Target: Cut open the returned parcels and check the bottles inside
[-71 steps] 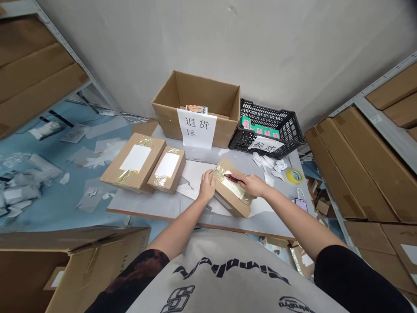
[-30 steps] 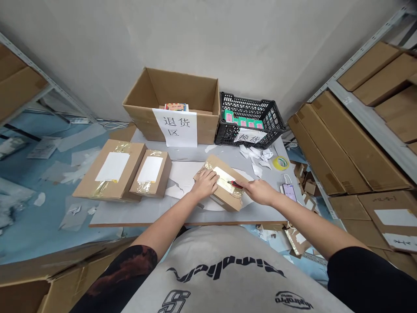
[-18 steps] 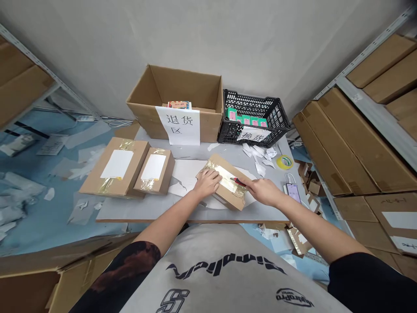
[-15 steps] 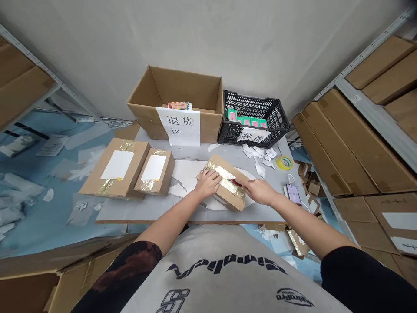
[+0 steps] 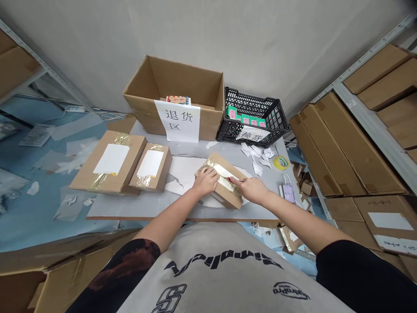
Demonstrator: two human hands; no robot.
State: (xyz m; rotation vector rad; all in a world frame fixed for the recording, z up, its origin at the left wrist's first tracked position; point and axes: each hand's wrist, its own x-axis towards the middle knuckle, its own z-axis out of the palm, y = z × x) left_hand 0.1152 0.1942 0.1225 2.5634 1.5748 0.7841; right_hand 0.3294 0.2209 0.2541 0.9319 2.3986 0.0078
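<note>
A small taped cardboard box point(image 5: 230, 198) with a pale label on top lies at an angle near the table's front edge. My left hand point(image 5: 207, 181) grips its left end, fingers bent over the top. Closed in my right hand point(image 5: 254, 190) is a red utility knife point(image 5: 230, 178), its tip at the label and tape on the box top. Most of the knife is hidden by my fingers. Under the box is a torn white sheet point(image 5: 184, 168).
Two taped boxes, a larger one point(image 5: 106, 176) and a smaller one point(image 5: 150, 167), stand at left. Behind are a labelled open carton point(image 5: 143, 115) and a black crate point(image 5: 276, 126) of green-pink packs. Paper scraps point(image 5: 257, 167), a tape roll point(image 5: 280, 163) and a phone point(image 5: 288, 192) lie at right.
The head view has shifted a little. My right hand with the utility knife has moved slightly left over the box top, closer to my left hand. My left hand keeps its hold on the box.
</note>
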